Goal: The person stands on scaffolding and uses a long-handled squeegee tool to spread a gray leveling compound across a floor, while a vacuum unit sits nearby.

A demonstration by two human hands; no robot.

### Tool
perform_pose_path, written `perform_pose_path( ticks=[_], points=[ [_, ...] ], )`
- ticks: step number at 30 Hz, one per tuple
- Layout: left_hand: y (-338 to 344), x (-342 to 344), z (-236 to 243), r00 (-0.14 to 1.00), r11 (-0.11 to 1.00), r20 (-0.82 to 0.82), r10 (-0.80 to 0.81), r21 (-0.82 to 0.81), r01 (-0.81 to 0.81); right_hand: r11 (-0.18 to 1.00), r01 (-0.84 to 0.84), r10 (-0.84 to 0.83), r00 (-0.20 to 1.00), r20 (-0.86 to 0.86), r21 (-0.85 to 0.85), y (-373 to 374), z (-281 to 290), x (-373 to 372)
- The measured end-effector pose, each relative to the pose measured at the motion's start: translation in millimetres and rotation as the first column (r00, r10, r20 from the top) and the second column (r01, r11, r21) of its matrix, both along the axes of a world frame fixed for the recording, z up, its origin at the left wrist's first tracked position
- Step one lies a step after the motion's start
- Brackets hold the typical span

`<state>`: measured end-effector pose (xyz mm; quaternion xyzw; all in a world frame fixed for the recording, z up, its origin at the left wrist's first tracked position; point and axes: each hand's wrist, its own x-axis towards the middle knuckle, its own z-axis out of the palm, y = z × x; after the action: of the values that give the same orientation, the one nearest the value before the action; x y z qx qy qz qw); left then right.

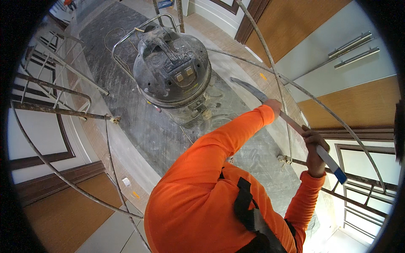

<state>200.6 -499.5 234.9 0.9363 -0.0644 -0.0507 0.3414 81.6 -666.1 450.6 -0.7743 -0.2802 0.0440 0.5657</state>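
Note:
My left hand [274, 108] is wrapped round a long, flat metal bar [292, 122] to the right of centre. Farther down the same bar, my right hand [313, 147] is closed on it near the end capped in blue. The bar slants from upper left to lower right, and its far end, darker and curved in this view, hangs over the dusty floor. My left arm in its orange sleeve reaches across in front of me. The fingers of my left hand are mostly hidden by its back and cuff.
A large dusty drum vacuum [177, 71] with a metal push handle stands on the dark floor covering [107, 67]. Rusty scaffold tubes [270, 50] cross on the right, more frames [55, 107] on the left. A wood-and-white door with bar handles [356, 57] is at upper right.

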Motion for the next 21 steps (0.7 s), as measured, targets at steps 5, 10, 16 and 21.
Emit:
perform_pose_path(
  ticks=[5, 10, 16, 21],
  points=[
    [-62.8, -9.1, -4.2, 0.996, 0.988, 0.073, -0.044, -0.143, 0.054, 0.990, 0.057, -0.058, 0.998, -0.005, -0.132, -22.2, 34.5, -22.4],
    [-122.7, -16.9, -17.7, 0.981, 0.962, 0.052, -0.188, -0.192, 0.194, 0.963, 0.193, -0.196, 0.981, 0.006, -0.189, -49.7, 30.6, -49.9],
    [-170.6, -51.0, 7.0, 0.925, 0.899, 0.019, -0.379, -0.228, 0.373, 0.890, 0.411, -0.418, 0.908, 0.007, -0.196, -70.7, 28.7, -91.2],
    [-223.0, -73.3, -6.7, 0.863, 0.814, 0.030, -0.505, -0.315, 0.488, 0.840, 0.479, -0.480, 0.875, 0.060, -0.257, -87.8, 27.1, -114.2]
  ],
)
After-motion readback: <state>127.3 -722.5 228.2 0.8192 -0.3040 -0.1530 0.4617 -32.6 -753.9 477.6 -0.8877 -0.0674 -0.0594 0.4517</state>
